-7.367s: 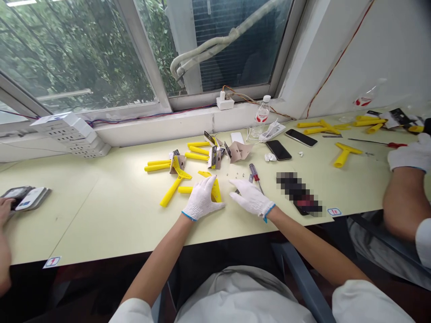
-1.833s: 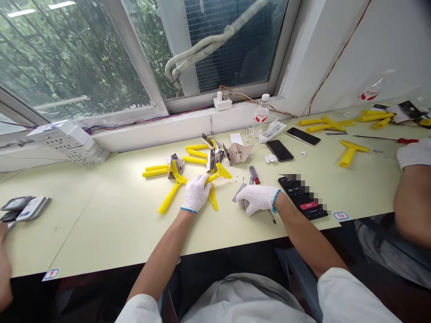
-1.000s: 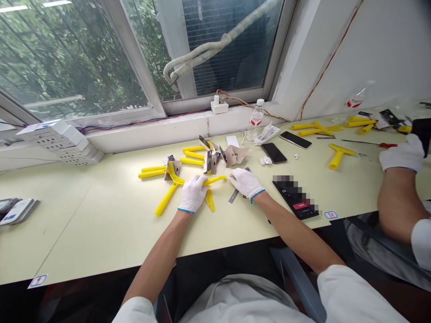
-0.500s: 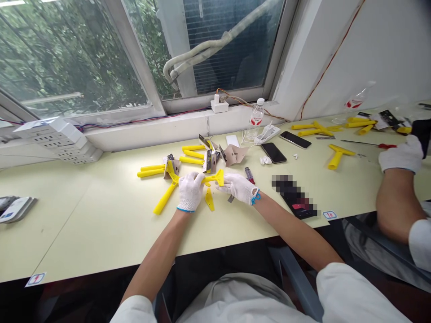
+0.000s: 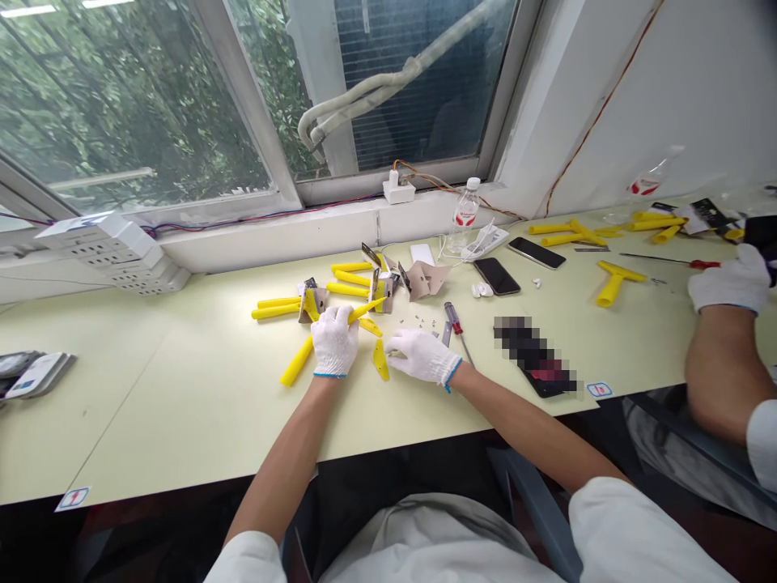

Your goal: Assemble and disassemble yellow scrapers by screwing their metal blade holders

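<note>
My left hand [image 5: 335, 341] wraps round the handle of a yellow plastic scraper [image 5: 367, 308], its head turned edge-on to the upper right. Another yellow scraper [image 5: 296, 362] lies partly hidden behind this hand. My right hand [image 5: 423, 355] hovers low over the table with loosely curved fingers. Its fingertips are beside a yellow cover plate [image 5: 380, 359]; whether they touch it is unclear. A second small yellow plate [image 5: 370, 327] lies above that one. A metal blade [image 5: 447, 333] and a screwdriver [image 5: 458, 328] rest behind my right hand, near several tiny screws [image 5: 419, 318].
Yellow handles with cardboard packaging [image 5: 425, 279] lie at the back. To the right are phones [image 5: 497, 276], earbuds [image 5: 481, 289] and a bottle [image 5: 464, 216]. White boxes [image 5: 121, 251] are stacked at left. A co-worker's gloved hand [image 5: 728, 282] is far right, near another scraper [image 5: 614, 279].
The held scraper has turned from its broad face to edge-on. My right hand has moved from the scraper's head down beside the yellow plate, uncovering the screws and more of the screwdriver.
</note>
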`<state>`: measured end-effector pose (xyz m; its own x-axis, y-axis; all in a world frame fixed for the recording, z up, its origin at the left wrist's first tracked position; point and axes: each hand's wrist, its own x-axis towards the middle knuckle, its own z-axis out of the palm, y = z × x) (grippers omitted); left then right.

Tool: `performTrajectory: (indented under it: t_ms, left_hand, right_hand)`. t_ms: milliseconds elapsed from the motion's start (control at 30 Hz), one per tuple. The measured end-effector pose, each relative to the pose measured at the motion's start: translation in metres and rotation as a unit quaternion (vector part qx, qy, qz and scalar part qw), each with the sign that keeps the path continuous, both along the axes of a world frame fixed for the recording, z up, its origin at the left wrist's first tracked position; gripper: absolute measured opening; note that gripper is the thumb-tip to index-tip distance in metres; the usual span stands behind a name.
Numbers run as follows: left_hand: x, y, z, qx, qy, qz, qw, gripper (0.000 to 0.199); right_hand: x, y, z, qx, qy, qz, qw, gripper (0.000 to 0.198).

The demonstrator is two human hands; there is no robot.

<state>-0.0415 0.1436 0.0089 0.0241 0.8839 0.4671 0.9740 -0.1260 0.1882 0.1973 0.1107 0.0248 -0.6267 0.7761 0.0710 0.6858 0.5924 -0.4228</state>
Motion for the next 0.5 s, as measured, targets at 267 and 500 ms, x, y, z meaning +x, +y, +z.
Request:
performTrajectory:
  t_ms: [267, 500]
  left_hand:
    - [0.0, -0.001, 0.003, 0.019, -0.015, -0.005, 1.0, 0.026]
    - [-0.013, 0.001, 0.012, 0.042, -0.065, 0.019, 0.997, 0.033]
  right_hand:
    - [-0.002, 0.008, -0.012, 0.053, -0.073, -0.024, 0.996, 0.031]
    - [-0.002, 0.0, 0.003, 0.076, -0.097, 0.069, 0.99, 0.039]
